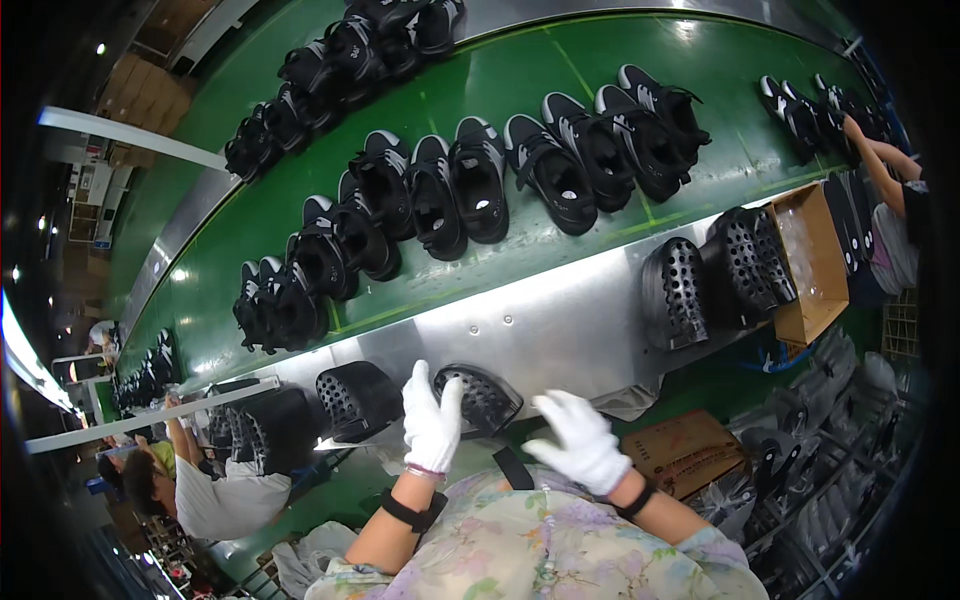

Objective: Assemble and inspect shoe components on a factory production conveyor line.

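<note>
Grip of the white-gloved L hand (430, 430) is seen unclosed, nothing held, thumb apart from raised fingers; grip of the white-gloved R hand (582, 440) is likewise wide, fingers spread, nothing held. To the R hand's R, a closed brown carton (680, 452) is seen. Btwn & just beyond the hands, a curved blk block w/ round holes (485, 402) is set on the silver metal worktop (490, 345); it's partly hidden by the L hand, contact can't be told. L of it, a second holed blk block (372, 395) is placed near the L hand. Farther R, more holed blk blocks (684, 295) are stood by an open brown cardboard box (812, 318). Past the worktop, blk-and-grey shoes (433, 205) are lined up on a smooth green belt (500, 265), w/ another shoe row (350, 55) beyond.
</note>
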Demonstrator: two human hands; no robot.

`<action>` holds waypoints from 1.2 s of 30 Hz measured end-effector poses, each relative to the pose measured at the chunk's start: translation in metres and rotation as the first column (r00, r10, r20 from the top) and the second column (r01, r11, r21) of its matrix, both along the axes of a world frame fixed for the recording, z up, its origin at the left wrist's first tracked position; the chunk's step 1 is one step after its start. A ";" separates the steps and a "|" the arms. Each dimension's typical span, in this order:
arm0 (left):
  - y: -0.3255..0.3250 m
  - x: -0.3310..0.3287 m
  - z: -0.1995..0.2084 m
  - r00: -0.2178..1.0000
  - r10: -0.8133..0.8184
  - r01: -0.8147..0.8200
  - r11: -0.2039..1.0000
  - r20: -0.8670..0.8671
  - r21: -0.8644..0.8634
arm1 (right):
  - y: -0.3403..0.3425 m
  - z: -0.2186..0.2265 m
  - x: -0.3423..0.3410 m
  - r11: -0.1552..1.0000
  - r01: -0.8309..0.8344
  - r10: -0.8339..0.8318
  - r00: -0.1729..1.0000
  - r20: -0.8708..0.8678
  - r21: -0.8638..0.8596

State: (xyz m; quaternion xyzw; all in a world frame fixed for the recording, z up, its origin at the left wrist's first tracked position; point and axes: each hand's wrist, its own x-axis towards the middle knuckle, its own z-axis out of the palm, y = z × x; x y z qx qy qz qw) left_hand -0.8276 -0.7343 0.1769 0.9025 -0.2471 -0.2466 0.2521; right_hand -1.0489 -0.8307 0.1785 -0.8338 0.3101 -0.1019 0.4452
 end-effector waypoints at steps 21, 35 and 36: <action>-0.015 -0.001 0.036 0.879 -0.308 0.442 0.812 0.363 -0.381 | -0.035 -0.051 -0.022 0.798 0.538 -0.579 0.809 -0.103 -0.271; 0.097 0.128 0.004 0.763 0.303 -0.491 0.846 -0.572 -0.207 | -0.043 0.109 -0.060 0.456 0.721 -0.727 0.640 0.249 -0.522; 0.084 0.114 0.005 0.769 0.184 -0.458 0.826 -0.612 -0.327 | -0.046 0.108 -0.058 0.468 0.691 -0.703 0.669 0.241 -0.551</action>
